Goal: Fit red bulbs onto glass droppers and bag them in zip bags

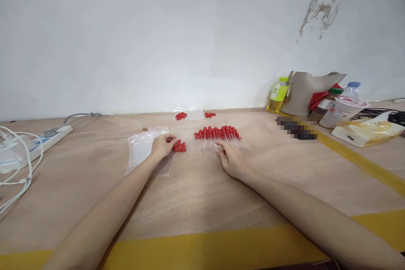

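Observation:
My left hand [162, 146] reaches the near pile of red rubber bulbs [180, 147], fingertips and thumb closed together at its edge; a bulb seems pinched there, partly hidden. Beneath that hand lies a clear zip bag [138, 148]. Thin clear pipette tubes [191, 145] without bulbs lie just right of the pile. Further right, droppers with red bulbs [218, 132] lie side by side, bulbs toward the wall. Over the tips of these droppers is my right hand [233, 161], index finger stretched out and thumb apart from it. I see nothing held in it.
Two small groups of red bulbs lie on clear plastic [194, 114] by the wall. At left are a power strip [58, 138] and white cables [30, 164]. At right stand a yellow-capped bottle [278, 95], a grey bag [299, 93] and a cup [341, 112], near a blurred dark object [306, 133].

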`<state>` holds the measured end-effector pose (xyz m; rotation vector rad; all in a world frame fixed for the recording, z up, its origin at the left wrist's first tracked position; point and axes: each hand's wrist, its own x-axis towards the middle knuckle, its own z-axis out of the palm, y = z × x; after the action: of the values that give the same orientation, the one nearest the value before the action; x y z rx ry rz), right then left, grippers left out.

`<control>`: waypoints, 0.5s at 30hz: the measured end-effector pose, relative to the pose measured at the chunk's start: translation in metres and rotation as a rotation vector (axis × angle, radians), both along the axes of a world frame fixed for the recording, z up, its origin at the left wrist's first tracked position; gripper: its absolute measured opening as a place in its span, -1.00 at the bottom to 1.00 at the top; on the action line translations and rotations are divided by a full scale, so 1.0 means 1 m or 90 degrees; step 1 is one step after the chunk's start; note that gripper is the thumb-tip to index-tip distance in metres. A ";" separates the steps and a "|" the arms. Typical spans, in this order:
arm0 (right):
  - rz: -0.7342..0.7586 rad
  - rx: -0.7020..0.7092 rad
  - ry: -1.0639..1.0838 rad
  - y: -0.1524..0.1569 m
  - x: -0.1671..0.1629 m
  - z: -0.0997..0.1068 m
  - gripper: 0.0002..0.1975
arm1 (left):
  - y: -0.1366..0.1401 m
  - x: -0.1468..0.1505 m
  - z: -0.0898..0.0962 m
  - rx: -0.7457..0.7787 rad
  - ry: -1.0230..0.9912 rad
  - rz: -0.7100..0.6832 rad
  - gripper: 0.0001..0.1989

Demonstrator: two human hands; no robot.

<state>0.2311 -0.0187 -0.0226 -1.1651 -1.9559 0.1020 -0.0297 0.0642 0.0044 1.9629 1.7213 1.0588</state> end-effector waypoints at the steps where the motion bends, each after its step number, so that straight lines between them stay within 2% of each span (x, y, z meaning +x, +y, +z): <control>1: 0.003 0.003 0.007 -0.001 -0.001 0.000 -0.71 | 0.001 0.000 -0.002 0.001 -0.029 -0.002 -0.82; 5: 0.021 0.017 0.023 -0.001 -0.001 0.000 -0.71 | 0.005 -0.004 -0.005 0.009 -0.138 -0.002 -0.70; 8: 0.015 0.039 0.023 0.000 0.000 -0.003 -0.69 | 0.007 -0.008 0.002 0.033 -0.189 0.019 -0.59; 10: 0.007 0.061 0.012 0.001 0.000 -0.004 -0.69 | 0.004 -0.008 0.010 0.069 -0.211 0.043 -0.59; 13: 0.008 0.082 -0.009 0.001 0.000 -0.002 -0.76 | -0.015 0.002 0.016 0.161 -0.154 0.005 -0.76; 15: 0.009 0.074 -0.023 -0.002 -0.001 0.000 -0.79 | -0.036 0.013 0.014 0.202 -0.035 -0.108 -0.80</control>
<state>0.2302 -0.0203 -0.0223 -1.0843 -1.9744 -0.0258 -0.0162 0.0280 0.0188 2.1968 1.3973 1.3760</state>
